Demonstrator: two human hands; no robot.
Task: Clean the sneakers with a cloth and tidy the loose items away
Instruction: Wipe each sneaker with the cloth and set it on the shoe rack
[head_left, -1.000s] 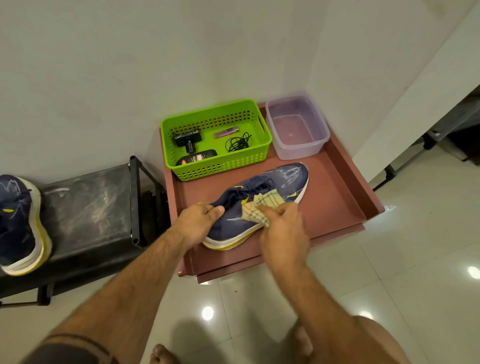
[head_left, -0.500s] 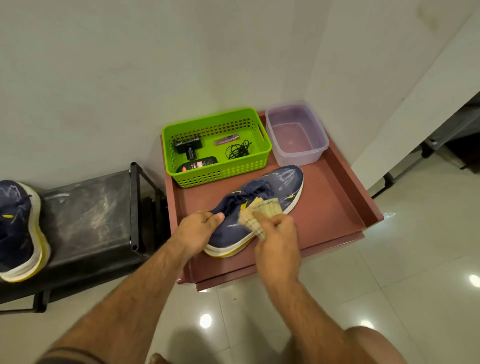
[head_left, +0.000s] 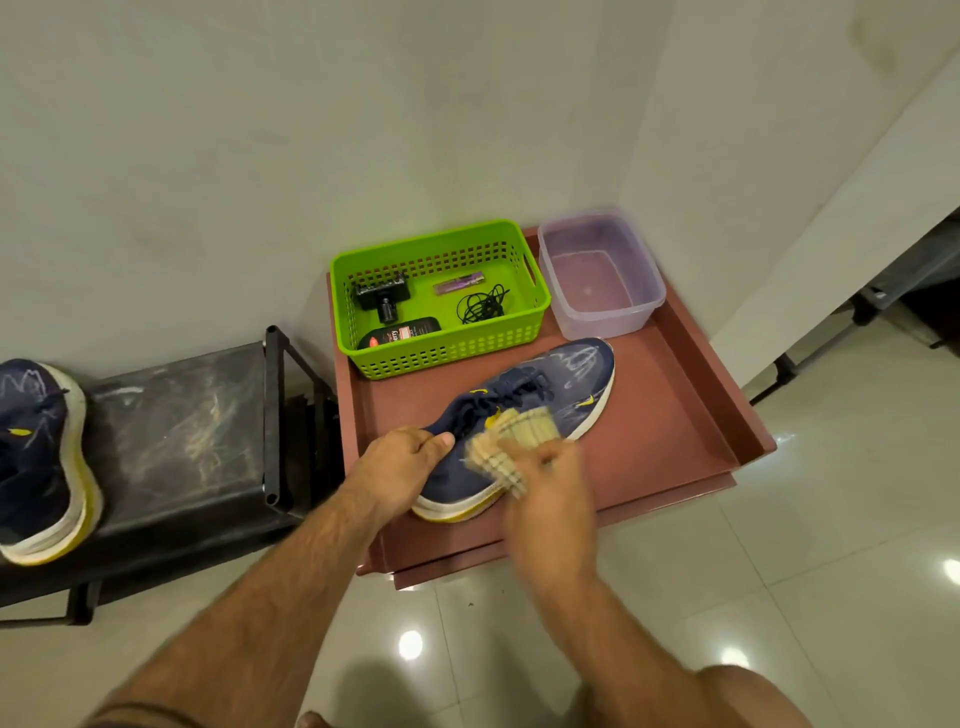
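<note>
Sneaker (head_left: 524, 415) number one, dark blue with a white and yellow sole, lies on the reddish tray (head_left: 670, 415), and I will tell where everything else is from that tray. The shoe lies slantwise across the middle of the tray, its toe pointing toward the far right corner. White scribble marks show on the toe.

The left hand (head_left: 400, 462) grips the heel end of the shoe, with the thumb hooked over the back edge of the opening. The right hand (head_left: 550, 483) is blurry, but its fingers are curled round a pale checked cloth (head_left: 511, 447) and press it on the side of the shoe.

A green basket (head_left: 441, 351) sits at the far left corner of the tray. Inside it lie a black clamp-like thing (head_left: 382, 296), a small purple stick (head_left: 460, 283), a tangle of black cord (head_left: 483, 306) and a flat black pack with a red label (head_left: 400, 332). A see-through tub (head_left: 602, 280) sits at the far right corner of the tray, just beside the basket.

To the left of the tray stands a low black bench (head_left: 176, 441). The other sneaker (head_left: 36, 457) rests on it, well apart from the tray, also with white scribbles on it.
</note>
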